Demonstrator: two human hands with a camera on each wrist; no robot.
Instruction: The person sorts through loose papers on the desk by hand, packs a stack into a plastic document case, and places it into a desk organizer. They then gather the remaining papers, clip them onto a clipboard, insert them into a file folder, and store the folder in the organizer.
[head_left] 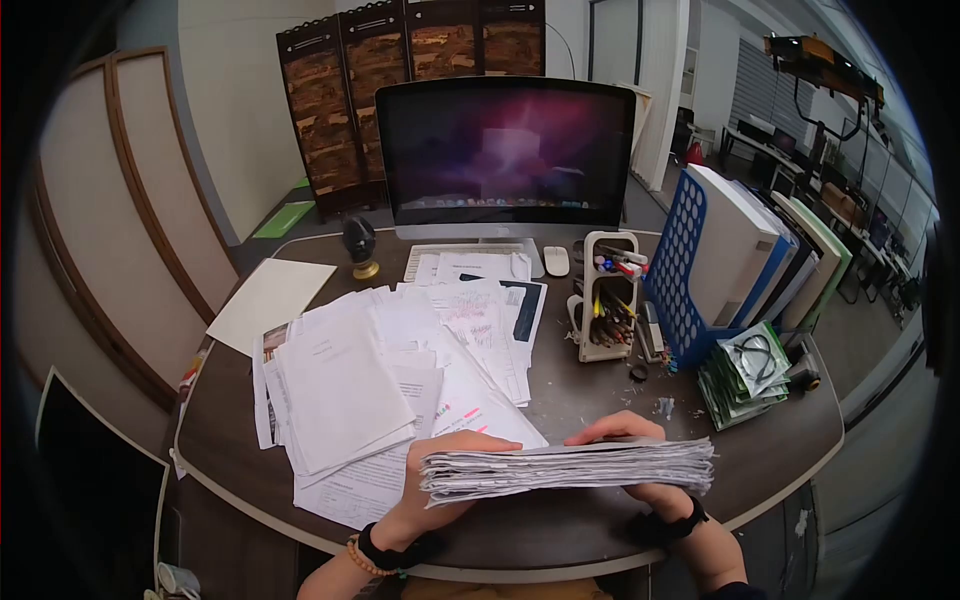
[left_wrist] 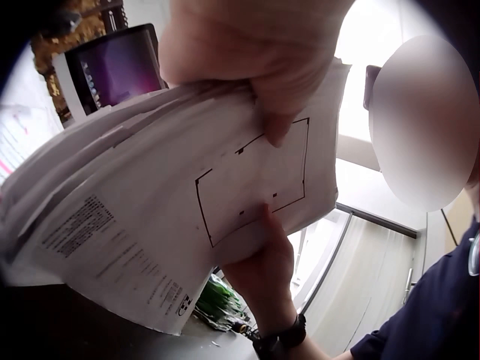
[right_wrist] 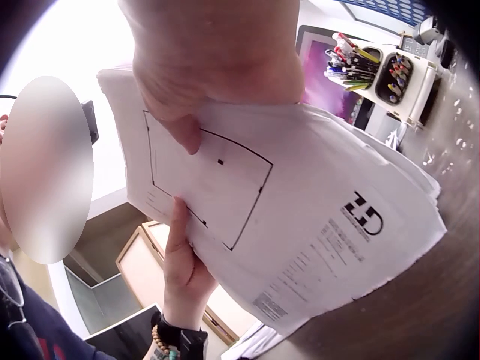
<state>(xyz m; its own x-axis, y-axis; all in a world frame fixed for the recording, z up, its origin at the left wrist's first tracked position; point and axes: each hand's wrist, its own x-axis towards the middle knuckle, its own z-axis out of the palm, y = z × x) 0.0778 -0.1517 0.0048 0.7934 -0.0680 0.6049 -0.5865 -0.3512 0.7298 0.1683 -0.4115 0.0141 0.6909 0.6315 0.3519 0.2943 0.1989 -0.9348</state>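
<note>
Both hands hold a thick stack of paper sheets [head_left: 570, 470] by its two ends, low over the near side of the desk. My left hand [head_left: 409, 497] grips the left end, fingers over the far side and thumb against the near face. At the other end my right hand [head_left: 622, 427] grips it likewise. In the left wrist view, the outer sheet [left_wrist: 165, 202] carries a printed black line drawing and small text blocks. Both thumbs press on that face. The sheets' edges look wavy and uneven. Loose printed papers [head_left: 340, 380] lie spread on the desk to the left.
Behind the papers stand a monitor [head_left: 505, 150], a keyboard [head_left: 425, 262] and a mouse [head_left: 556, 261]. Rightward are a pen organizer [head_left: 607, 350], a blue file holder [head_left: 675, 270] with binders, and a pile of green-edged packets [head_left: 735, 385]. A dark-topped stamp-like object [head_left: 359, 240] stands at the back left.
</note>
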